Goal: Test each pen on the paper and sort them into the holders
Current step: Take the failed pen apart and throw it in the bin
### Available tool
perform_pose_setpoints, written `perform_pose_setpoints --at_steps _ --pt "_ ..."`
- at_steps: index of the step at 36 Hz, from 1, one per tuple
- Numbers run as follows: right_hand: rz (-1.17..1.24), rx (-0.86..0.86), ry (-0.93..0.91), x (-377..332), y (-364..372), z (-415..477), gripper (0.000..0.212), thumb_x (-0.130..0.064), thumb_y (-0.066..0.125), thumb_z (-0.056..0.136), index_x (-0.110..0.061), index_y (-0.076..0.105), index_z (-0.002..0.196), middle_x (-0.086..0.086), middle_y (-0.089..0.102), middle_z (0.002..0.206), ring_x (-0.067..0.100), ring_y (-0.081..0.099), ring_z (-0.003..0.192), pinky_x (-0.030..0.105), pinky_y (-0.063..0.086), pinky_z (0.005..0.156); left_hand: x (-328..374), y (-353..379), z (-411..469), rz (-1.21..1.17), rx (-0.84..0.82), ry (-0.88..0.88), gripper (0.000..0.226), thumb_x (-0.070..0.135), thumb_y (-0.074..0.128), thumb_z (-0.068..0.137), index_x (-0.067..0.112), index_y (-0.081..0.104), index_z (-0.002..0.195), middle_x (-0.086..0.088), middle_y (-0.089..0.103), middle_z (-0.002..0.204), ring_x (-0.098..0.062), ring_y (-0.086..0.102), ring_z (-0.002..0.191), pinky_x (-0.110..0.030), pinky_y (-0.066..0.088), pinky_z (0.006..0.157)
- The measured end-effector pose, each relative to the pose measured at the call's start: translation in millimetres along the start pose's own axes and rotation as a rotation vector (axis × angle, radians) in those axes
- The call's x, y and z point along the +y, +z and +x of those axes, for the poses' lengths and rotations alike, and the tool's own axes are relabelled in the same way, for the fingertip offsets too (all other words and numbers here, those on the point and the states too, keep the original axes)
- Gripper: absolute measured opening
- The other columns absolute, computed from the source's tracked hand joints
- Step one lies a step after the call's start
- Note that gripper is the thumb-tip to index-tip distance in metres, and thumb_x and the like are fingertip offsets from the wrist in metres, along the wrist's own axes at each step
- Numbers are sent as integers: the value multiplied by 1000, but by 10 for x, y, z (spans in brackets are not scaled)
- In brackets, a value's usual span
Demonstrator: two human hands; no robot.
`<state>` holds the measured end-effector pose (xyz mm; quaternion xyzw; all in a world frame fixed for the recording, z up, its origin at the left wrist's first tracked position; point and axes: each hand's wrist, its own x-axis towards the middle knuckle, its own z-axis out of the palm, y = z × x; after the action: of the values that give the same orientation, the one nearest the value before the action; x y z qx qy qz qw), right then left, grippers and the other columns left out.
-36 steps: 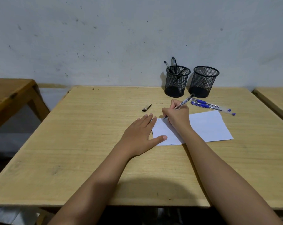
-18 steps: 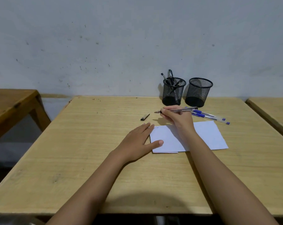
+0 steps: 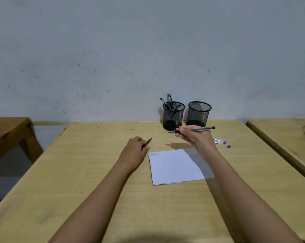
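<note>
My right hand (image 3: 196, 137) holds a clear pen (image 3: 193, 130) level above the table, tip pointing left, in front of the two black mesh holders. The left holder (image 3: 173, 116) has several dark pens in it. The right holder (image 3: 199, 114) looks empty. My left hand (image 3: 135, 151) pinches a small black pen cap (image 3: 147, 142) on the table, left of the white paper (image 3: 176, 166). The paper has small scribbles at its top left corner. Two blue-capped pens (image 3: 222, 144) lie on the table behind my right wrist.
The wooden table (image 3: 78, 172) stands against a grey wall. Another wooden table (image 3: 6, 130) is at the left and a third table edge (image 3: 279, 137) at the right.
My right hand lifted the pen off the paper and turned it level. My left hand left the paper, slid up to the black cap and closed on it. The camera tilted up.
</note>
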<state>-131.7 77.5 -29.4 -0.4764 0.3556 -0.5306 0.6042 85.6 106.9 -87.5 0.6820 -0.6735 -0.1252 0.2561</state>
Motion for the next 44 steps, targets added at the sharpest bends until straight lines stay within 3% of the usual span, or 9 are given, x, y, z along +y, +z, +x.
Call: perform_pose_setpoints --at_steps 4,9,16,23,30,35,40,44 --pt "5 3 5 -22 -67 -18 14 10 64 78 13 65 92 22 70 86 25 72 72 25 58 75 24 6 45 -55 104 3 27 22 52 93 4 66 109 -8 60 111 -24 50 108 -24 37 83" --pt "-4 -6 22 -7 -110 -41 20 10 65 77 16 63 95 25 69 87 27 71 72 29 58 78 94 -53 78 -123 102 17 21 16 56 91 4 68 104 -9 64 100 -22 57 94 -27 42 77" --pt "65 14 16 -49 -130 -60 16 7 64 79 15 64 93 22 70 85 27 72 74 21 58 68 371 -212 52 -650 111 30 9 15 64 87 23 69 86 7 68 82 -3 62 79 -7 44 67" --pt "123 16 0 -140 -75 -134 4 9 62 80 10 65 82 14 72 72 26 72 69 20 58 66 475 -304 77 -696 34 105 9 14 66 85 15 70 93 -1 69 87 -12 61 84 -25 47 82" --pt "114 -18 -28 -186 -45 -250 6 8 62 80 10 65 85 14 72 75 25 72 71 21 58 67 597 -308 -7 -713 -53 156 15 16 66 85 11 70 98 -9 69 92 -15 60 86 -34 47 87" --pt "52 -66 -60 -210 -30 -337 6 9 62 79 6 66 82 11 71 70 23 71 67 20 57 68 725 -348 -64 -735 -91 208 8 14 63 87 15 70 90 -3 67 81 -15 60 80 -34 49 85" --pt "-38 -74 -163 -254 -58 -342 11 12 61 77 3 66 79 9 71 66 19 70 62 20 57 67 828 -305 -59 -683 -86 217 15 8 58 90 4 71 84 -1 64 71 -10 57 69 -30 44 78" --pt "-96 -70 -178 -289 -48 -261 11 10 62 78 0 65 80 5 72 65 15 71 62 18 53 61 859 -309 35 -664 -59 235 17 11 58 89 5 70 80 1 64 68 -6 56 67 -28 42 75"
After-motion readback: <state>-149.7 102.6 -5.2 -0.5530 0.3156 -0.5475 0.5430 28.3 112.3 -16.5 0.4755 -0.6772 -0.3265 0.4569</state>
